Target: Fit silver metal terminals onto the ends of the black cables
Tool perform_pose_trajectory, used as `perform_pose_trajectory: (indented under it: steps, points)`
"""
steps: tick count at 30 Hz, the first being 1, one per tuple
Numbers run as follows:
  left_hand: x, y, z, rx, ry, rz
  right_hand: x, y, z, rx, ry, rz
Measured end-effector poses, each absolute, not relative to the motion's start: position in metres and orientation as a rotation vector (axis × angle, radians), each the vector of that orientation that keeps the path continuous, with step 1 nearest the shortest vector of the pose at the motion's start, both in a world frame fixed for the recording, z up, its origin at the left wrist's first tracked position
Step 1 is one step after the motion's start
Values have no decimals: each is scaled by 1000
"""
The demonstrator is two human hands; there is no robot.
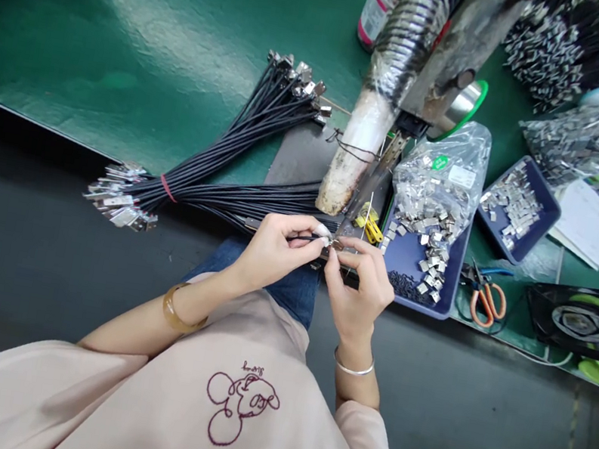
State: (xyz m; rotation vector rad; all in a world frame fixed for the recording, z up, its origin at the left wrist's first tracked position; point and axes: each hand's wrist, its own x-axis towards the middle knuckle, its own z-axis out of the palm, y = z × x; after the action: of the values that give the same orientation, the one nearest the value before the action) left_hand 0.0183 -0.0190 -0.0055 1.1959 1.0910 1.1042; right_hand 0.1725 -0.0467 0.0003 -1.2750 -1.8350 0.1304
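Observation:
My left hand (276, 247) is closed in a pinch on the end of a thin black cable (303, 237) at the table's front edge. My right hand (359, 284) meets it fingertip to fingertip, pinching a small metal clip (337, 244) at the cable's end. Both hands sit just below a wrapped tool tip (353, 157) that hangs down from above. A bundle of black cables (207, 190) with metal ends, tied by a red band, lies to the left of my hands.
A blue tray (414, 255) with loose metal clips and a plastic bag of clips (442, 179) stand to the right. Farther right are a second blue tray (517, 207), orange-handled scissors (485, 298) and a black fan (587, 322). More cable bundles lie at the back.

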Motion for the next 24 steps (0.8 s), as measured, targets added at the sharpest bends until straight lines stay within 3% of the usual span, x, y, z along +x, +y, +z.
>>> perform_pose_trajectory:
  steps: [6,15,20,24]
  points:
    - [19,-21,-4,1266,1092,1094,173,-48,0,-1303,-1796,187]
    - [10,-29,1,1668,996,1217,180,-45,5,-1423,-1546,850]
    - [0,-23,4,1171,893,876,185,-49,4,-1209,-1885,453]
    - [-3,-21,3,1109,823,774,198,-71,8,-1322,-1870,144]
